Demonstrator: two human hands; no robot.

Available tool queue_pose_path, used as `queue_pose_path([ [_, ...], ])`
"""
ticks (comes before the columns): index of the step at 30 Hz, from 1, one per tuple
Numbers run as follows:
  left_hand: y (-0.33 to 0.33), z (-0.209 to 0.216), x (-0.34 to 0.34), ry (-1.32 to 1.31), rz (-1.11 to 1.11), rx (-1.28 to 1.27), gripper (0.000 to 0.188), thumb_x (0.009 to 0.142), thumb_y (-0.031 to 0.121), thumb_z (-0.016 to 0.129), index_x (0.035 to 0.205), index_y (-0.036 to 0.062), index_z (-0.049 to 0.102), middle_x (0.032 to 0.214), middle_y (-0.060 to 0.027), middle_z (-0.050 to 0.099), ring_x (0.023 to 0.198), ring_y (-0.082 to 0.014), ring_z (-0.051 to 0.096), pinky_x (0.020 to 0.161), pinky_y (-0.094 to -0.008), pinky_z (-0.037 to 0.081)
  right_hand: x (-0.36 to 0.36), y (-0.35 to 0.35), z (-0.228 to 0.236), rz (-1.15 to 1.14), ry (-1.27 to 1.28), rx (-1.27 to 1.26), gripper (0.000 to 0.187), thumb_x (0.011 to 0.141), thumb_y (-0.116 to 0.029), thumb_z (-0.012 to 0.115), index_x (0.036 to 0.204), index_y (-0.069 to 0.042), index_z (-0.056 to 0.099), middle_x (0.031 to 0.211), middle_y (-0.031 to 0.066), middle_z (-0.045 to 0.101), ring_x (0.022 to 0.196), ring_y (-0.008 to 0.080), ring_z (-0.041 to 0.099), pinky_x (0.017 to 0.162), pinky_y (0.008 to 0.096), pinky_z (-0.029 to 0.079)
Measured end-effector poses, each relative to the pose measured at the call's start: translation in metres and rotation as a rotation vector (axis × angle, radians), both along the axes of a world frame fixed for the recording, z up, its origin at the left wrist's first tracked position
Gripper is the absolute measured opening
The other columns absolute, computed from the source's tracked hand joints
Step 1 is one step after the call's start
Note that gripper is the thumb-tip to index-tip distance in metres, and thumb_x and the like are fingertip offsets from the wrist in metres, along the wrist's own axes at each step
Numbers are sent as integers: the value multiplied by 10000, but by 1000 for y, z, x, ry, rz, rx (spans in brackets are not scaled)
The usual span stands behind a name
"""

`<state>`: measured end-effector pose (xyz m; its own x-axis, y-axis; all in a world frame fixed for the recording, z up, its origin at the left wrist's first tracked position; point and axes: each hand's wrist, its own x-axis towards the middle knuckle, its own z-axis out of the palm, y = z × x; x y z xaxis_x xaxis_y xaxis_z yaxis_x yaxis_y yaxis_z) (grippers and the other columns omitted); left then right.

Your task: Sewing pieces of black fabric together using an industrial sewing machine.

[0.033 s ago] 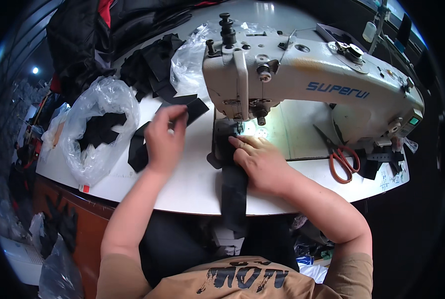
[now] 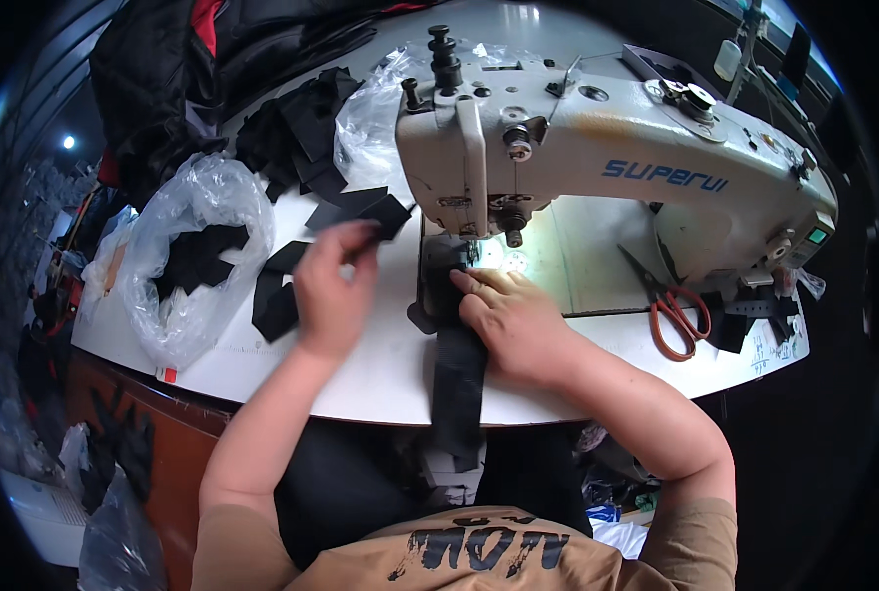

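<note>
The left hand (image 2: 333, 291) is raised over the white counter (image 2: 380, 384), left of the sewing machine (image 2: 557, 133). Its thumb and forefinger come close together at the near corner of a black patch (image 2: 388, 215); blur hides whether this grip pinches the patch or only reaches it. The patch lies at an angle over other black cloth, just left of the machine's bed.

The right hand (image 2: 518, 320) lies low beside the needle, its fingers close together and its fingertips on the right edge of a black strap (image 2: 459, 369). I cannot tell whether its grip pinches the strap or just presses on it. The strap runs from the presser foot toward the person and hangs over the counter's front edge.

Scissors (image 2: 660, 295) with 2 orange-red handles lie right of the right hand, their blades pointing back and left. A clear bag (image 2: 178, 335) holding black pieces stands open at left. Behind the patch are a black pile (image 2: 301, 128) and a 2nd clear bag (image 2: 365, 138).
</note>
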<state>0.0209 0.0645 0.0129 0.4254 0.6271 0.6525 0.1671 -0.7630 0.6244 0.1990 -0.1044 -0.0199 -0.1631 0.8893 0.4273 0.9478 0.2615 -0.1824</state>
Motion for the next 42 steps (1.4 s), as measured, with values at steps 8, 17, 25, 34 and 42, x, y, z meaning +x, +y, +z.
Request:
queue_pose_path([
  [8, -15, -20, 16, 332, -469, 394, 221, 743, -70, 640, 941, 28, 642, 1065, -113, 720, 981, -358, 660, 858, -453, 551, -14, -10, 9, -30, -36, -151, 252, 764, -152, 629, 999, -61, 627, 1032, 134, 691, 1194, 347, 578, 910, 456, 459],
  [17, -13, -11, 21, 521, -417, 397, 360, 752, -13, 658, 1093, 88, 715, 1025, -93, 734, 959, -315, 686, 824, -410, 570, -19, -13, 9, -61, -121, -57, 224, 842, -147, 609, 1039, -59, 667, 982, 84, 689, 1020, 265, 641, 796, 371, 502],
  [25, -17, -11, 20, 625, -490, 308, 462, 683, -14, 731, 1140, 39, 686, 1242, -99, 679, 1156, -301, 622, 965, -405, 546, -26, -13, 10, -120, -275, -30, 239, 852, -150, 599, 1036, -25, 686, 992, 105, 678, 1014, 267, 640, 823, 369, 506],
  [34, -19, -15, 18, 520, -520, 343, 504, 644, -57, 732, 1141, 18, 694, 1241, -117, 693, 1117, -342, 653, 952, -436, 550, -28, -16, 8, -110, -168, 15, 142, 824, -137, 670, 917, -37, 708, 995, 124, 680, 1004, 289, 668, 826, 386, 554],
  [42, -17, -12, 20, 555, -513, 365, 446, 700, -58, 692, 1143, -8, 684, 1218, -135, 687, 1147, -317, 647, 977, -405, 559, -29, -11, 9, -117, -143, 8, 160, 823, -141, 664, 931, -33, 709, 1016, 137, 680, 1025, 300, 668, 868, 399, 555],
])
